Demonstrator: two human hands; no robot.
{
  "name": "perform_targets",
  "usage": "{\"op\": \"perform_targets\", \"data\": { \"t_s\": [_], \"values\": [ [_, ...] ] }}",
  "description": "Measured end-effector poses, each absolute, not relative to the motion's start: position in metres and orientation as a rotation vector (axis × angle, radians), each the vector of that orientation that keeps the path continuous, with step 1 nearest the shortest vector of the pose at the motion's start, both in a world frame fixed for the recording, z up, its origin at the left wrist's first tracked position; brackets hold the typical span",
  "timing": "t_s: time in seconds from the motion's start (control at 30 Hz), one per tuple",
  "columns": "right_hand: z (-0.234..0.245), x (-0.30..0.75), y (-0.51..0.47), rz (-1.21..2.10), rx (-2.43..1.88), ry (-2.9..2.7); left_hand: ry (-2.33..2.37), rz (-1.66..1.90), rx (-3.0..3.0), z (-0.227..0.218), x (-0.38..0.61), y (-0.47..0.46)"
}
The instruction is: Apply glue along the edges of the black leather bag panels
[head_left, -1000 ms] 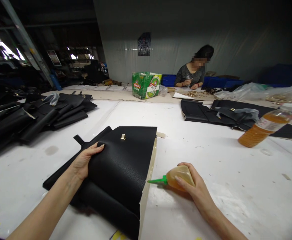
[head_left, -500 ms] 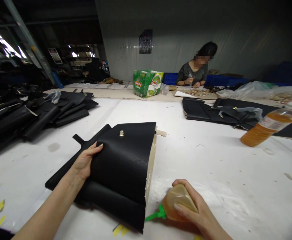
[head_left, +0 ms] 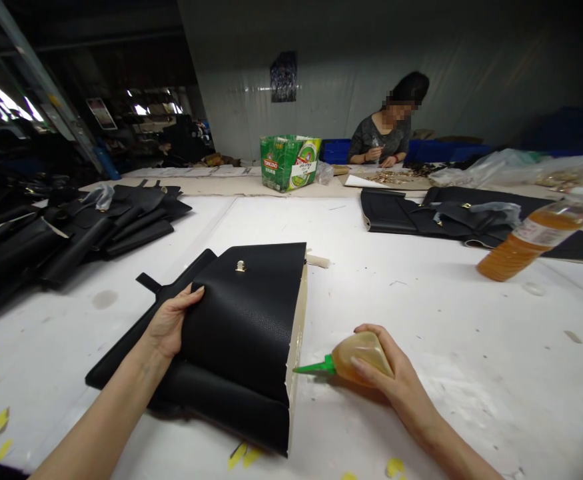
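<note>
Nearby, a large bottle partly hides black pieces beyond the right hand.

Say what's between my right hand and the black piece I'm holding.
Head view: the bottle in your right hand, its green nozzle toward the black piece.

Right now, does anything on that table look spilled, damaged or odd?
Yellow patches dot the white tabletop along its near side, and a greyish stain lies left of the strap of the black piece; both break its plain whiteness. The large bottle at far right appears to lean, though that may be lens distortion.
</note>
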State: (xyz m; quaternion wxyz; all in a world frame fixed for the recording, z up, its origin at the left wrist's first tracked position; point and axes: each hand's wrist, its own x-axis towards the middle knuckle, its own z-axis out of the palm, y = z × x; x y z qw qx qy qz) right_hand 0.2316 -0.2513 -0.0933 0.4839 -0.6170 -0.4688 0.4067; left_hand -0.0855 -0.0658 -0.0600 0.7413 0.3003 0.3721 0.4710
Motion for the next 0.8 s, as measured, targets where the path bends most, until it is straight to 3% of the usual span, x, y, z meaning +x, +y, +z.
{"op": "perform_targets", "data": {
  "t_s": [0.23,0.4,0.6,0.8],
  "values": [
    [-0.097,0.228,-0.258,1.241,-1.370,-1.088,0.816,0.996,0.676,-0.059,-0.083,-0.060],
    [-0.095,0.236,-0.250,1.046,-1.495,-1.102,0.827,0.945,0.695,-0.058,-0.082,-0.053],
    [-0.094,0.228,-0.255,1.332,-1.332,-1.047,1.052,0.797,0.513,-0.047,-0.074,-0.039],
    [-0.096,0.236,-0.253,1.196,-1.384,-0.723,0.985,0.582,0.618,-0.032,-0.047,-0.005]
  ]
}}
